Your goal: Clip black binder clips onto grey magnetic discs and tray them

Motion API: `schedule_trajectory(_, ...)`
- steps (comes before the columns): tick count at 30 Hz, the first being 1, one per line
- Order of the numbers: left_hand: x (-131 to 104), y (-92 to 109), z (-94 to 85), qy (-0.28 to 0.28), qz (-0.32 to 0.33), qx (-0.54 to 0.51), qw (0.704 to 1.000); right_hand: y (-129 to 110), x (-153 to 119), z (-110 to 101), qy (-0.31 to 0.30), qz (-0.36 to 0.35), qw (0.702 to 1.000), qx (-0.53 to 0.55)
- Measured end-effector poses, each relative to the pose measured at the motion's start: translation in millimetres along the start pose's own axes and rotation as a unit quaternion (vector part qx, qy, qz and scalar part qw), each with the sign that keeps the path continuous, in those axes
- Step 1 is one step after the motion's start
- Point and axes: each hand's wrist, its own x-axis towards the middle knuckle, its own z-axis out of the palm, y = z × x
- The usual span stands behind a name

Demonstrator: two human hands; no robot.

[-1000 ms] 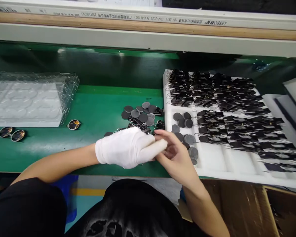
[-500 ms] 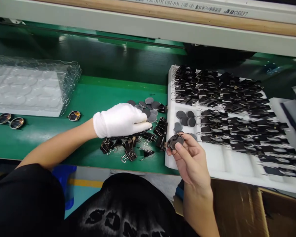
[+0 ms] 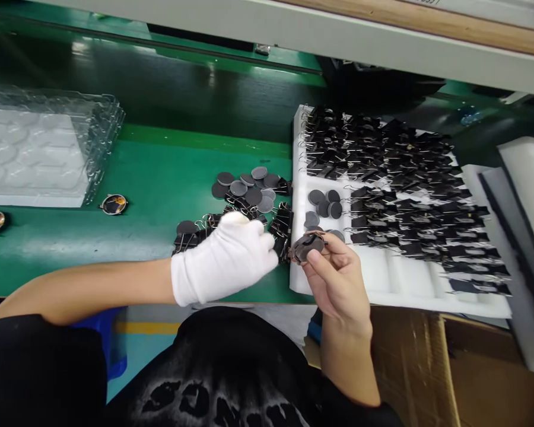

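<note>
We pinch a dark disc (image 3: 308,247) in our bare right hand (image 3: 338,279); our gloved left hand (image 3: 225,261), loosely curled and seemingly empty, hovers over loose binder clips (image 3: 196,232); most clips in the foam tray (image 3: 382,284) remain

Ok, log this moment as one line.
left hand: white glove, over loose black binder clips | right hand: bare, pinching dark round disc | white foam tray: clipped rows

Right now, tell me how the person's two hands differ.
The left hand wears a white glove; the right hand is bare. The left hand hangs over the loose binder clips on the green table with nothing visible in its grip; the right hand pinches a dark round disc by the white foam tray. Both work at the table's near edge.
</note>
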Motion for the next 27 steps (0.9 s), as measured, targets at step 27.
schedule_trajectory(27, 6.3, -29.6, -35.3, -0.093, -0.268, -0.362, 0.888, -1.6, 6.7, 19.3, -0.097, -0.016, 0.995, 0.010)
